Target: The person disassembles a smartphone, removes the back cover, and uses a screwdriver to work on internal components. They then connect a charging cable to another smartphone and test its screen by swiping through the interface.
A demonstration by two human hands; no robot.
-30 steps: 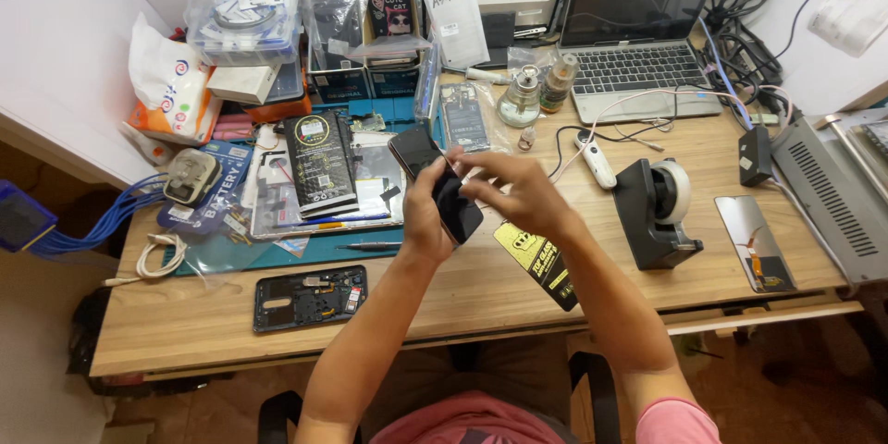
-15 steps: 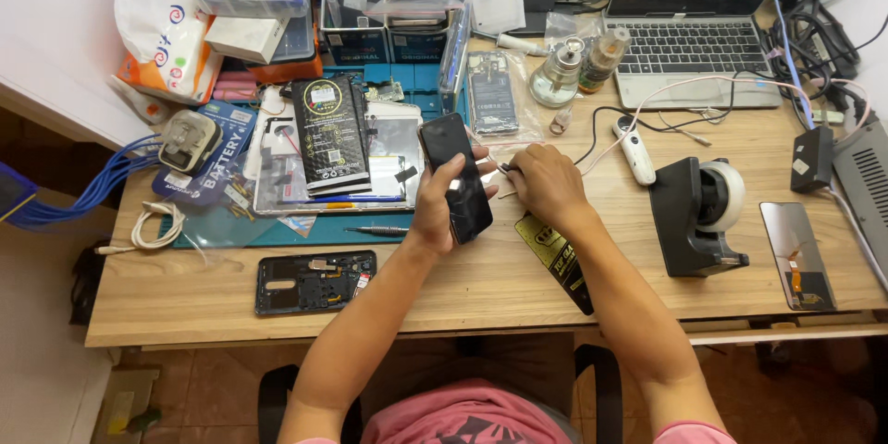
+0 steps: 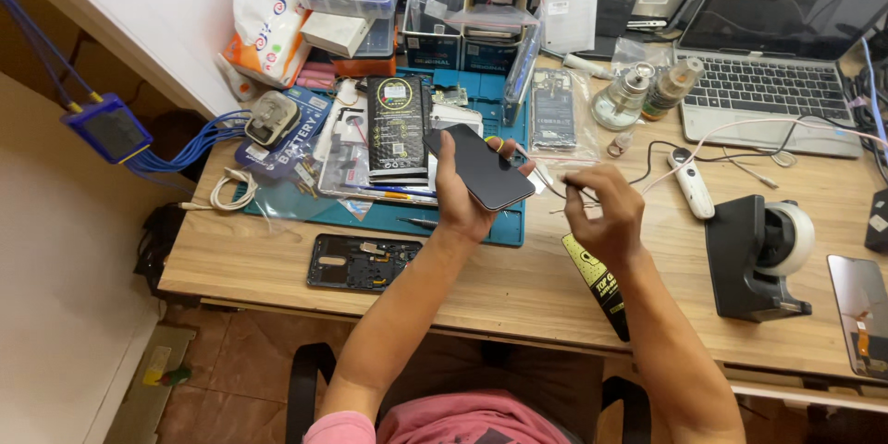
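My left hand (image 3: 467,203) grips a black phone (image 3: 479,166), its dark glass face turned up, above the blue work mat (image 3: 504,227). My right hand (image 3: 603,213) is pinched shut just right of the phone, pulling a clear thin film (image 3: 546,178) off it. Beneath my right wrist a black and yellow strip-shaped tool (image 3: 599,282) lies on the wooden desk (image 3: 518,296).
An opened phone frame (image 3: 363,262) lies at the desk's front left. A black tape dispenser (image 3: 760,254) stands right, a phone screen (image 3: 860,314) beyond it. Behind are a laptop (image 3: 772,83), small bottles (image 3: 638,92), a battery pack (image 3: 396,128) and stacked boxes. A white charger cable (image 3: 231,192) lies left.
The phone has been turned face up and lifted toward the mat. My right hand has drawn away to the right, peeling the film. The camera has moved closer.
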